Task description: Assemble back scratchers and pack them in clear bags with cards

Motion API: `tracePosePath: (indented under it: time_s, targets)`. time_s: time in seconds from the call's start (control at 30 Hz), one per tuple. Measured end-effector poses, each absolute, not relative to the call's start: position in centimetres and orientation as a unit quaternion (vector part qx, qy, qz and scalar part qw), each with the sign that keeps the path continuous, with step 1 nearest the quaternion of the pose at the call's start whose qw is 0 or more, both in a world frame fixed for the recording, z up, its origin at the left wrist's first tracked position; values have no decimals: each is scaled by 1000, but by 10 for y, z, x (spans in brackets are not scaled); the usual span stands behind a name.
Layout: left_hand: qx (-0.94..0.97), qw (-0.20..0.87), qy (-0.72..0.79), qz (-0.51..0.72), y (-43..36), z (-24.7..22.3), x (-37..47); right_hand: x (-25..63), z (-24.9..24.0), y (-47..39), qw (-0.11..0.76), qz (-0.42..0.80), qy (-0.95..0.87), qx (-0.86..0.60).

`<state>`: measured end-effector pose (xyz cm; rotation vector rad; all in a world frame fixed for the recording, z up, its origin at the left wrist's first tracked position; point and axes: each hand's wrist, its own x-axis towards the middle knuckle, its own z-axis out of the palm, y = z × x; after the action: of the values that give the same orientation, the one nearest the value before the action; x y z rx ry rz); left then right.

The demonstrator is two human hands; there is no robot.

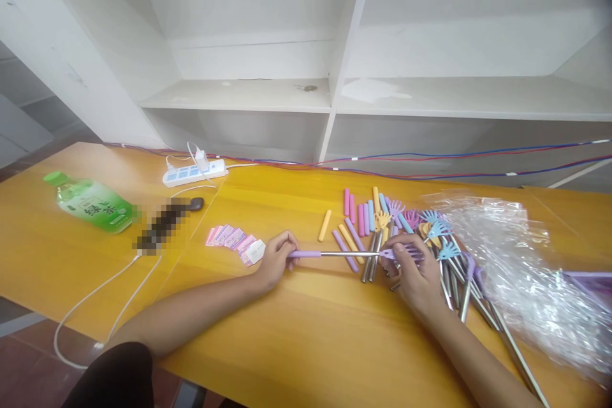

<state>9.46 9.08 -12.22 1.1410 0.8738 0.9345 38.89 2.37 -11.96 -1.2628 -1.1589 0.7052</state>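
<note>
Stretched level between my hands is a back scratcher [345,254] with a purple grip, a thin metal rod and a purple claw head. My left hand [277,259] closes its fingers around the end of the grip. At the other end, my right hand [412,271] holds the claw head. Behind the rod lie loose coloured grip sleeves [324,225] in yellow, pink, purple and blue. Several claw heads [437,228] and metal rods [370,261] are heaped around my right hand, which partly hides them. Small printed cards [234,239] lie fanned beside my left hand.
Clear plastic bags [530,274] are piled at the right. To the left lie a green bottle [93,203], a white power strip [196,172] and a blurred dark object with a white cable. Red and blue wires run along the back, below white shelves [239,94].
</note>
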Motion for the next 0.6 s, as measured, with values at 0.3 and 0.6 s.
tracePosePath:
  time_s: [0.3, 0.6]
  targets:
    - [510, 645, 388, 417, 89, -122, 94, 377, -116, 22, 558, 309, -546, -544]
    - [526, 636, 389, 410, 88, -121, 93, 365, -121, 19, 520, 344, -557, -549]
